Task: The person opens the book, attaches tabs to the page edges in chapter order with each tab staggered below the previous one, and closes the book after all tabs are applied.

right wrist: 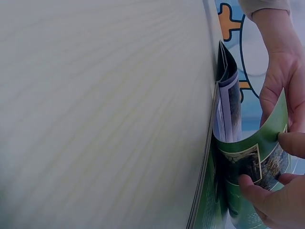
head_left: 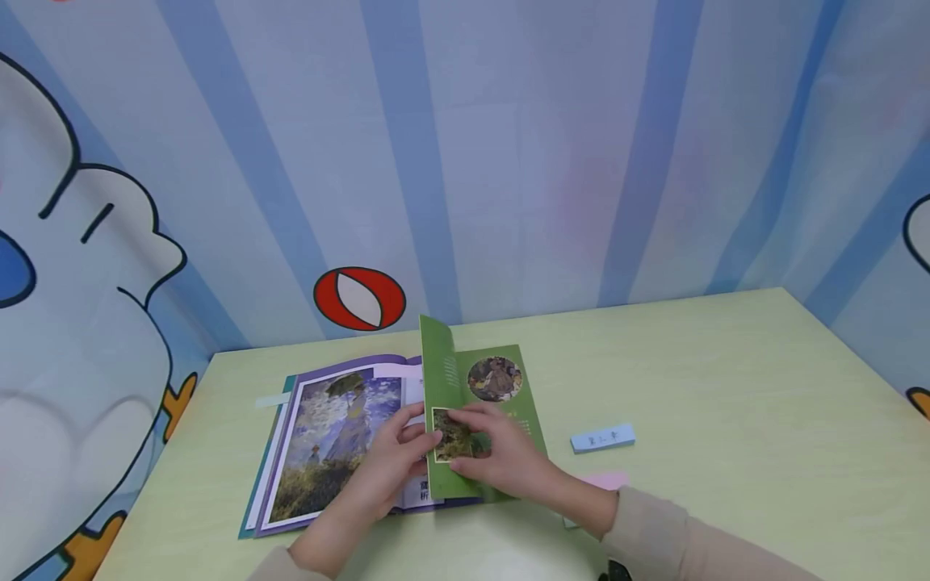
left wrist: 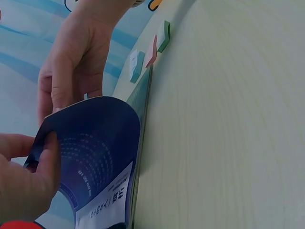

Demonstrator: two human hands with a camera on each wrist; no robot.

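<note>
An open book (head_left: pixel 341 444) lies on the table, a painting of a figure with a parasol on its left page. A green page (head_left: pixel 439 355) stands up from the middle, curved in both wrist views; its reverse is dark purple with pale print. My left hand (head_left: pixel 392 464) pinches this page near its free edge, thumb on the purple side (left wrist: pixel 105 119) in the left wrist view. My right hand (head_left: pixel 508 452) rests thumb and fingertips, spread apart, on the green face (right wrist: pixel 252 148). Its other fingers are partly hidden.
Right of the book lies a blue sticky-note pad (head_left: pixel 603 438) with handwriting. Pink (head_left: pixel 606 481) and green (left wrist: pixel 163 36) pads lie nearer, partly behind the right forearm in the head view. A pale tab (head_left: pixel 272 400) sticks out of the book's left side. A striped cloth backdrop (head_left: pixel 508 161) rises behind the table.
</note>
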